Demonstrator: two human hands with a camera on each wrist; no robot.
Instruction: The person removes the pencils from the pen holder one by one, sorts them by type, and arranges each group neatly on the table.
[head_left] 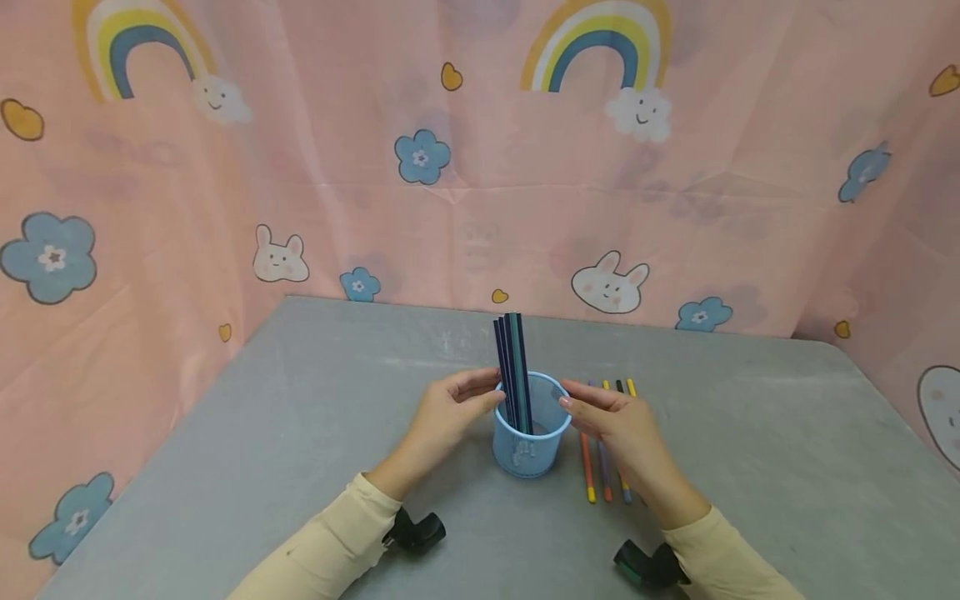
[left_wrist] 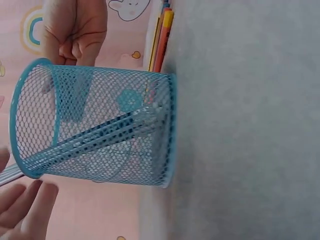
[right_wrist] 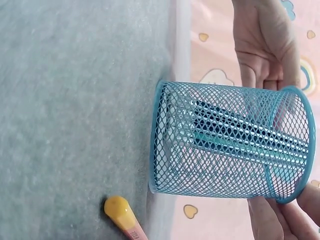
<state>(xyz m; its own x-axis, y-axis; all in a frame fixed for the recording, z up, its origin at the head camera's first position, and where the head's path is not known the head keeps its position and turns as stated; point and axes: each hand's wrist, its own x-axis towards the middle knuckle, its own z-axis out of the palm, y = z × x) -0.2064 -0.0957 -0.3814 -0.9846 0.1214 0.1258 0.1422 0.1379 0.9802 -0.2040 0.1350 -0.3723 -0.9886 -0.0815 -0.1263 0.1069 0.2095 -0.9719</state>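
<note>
A light blue mesh pen holder stands upright on the grey table between both hands. Several dark pencils, one with a teal side, lean to the left inside it and stick out above its rim. My left hand holds the holder's left side near the rim, thumb beside the pencils. From the right, my right hand grips the rim, its thumb at the front and its fingers farther back. The mesh covers part of the fingers in the wrist views.
Several coloured pens lie side by side on the table just right of the holder, partly under the right hand. Behind the table hangs a pink cloth with printed rainbows, rabbits and flowers. Black wrist devices sit below both sleeves.
</note>
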